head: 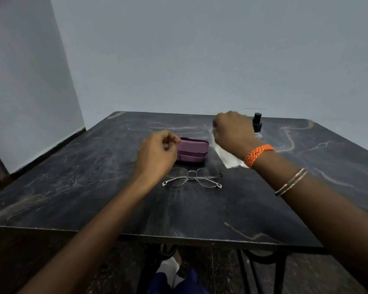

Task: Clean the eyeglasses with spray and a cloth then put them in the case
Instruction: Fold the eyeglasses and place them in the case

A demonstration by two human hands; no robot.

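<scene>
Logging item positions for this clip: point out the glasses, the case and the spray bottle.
glasses (pixel 192 177): head view, on the bridge between the lenses.
case (pixel 192 146): head view, on the closed purple lid.
spray bottle (pixel 257 119): head view, on the black spray top.

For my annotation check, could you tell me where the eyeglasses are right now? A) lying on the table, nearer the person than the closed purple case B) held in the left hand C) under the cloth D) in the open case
A: the eyeglasses lie on the black marble table in front of the closed purple case, in neither hand.
</scene>
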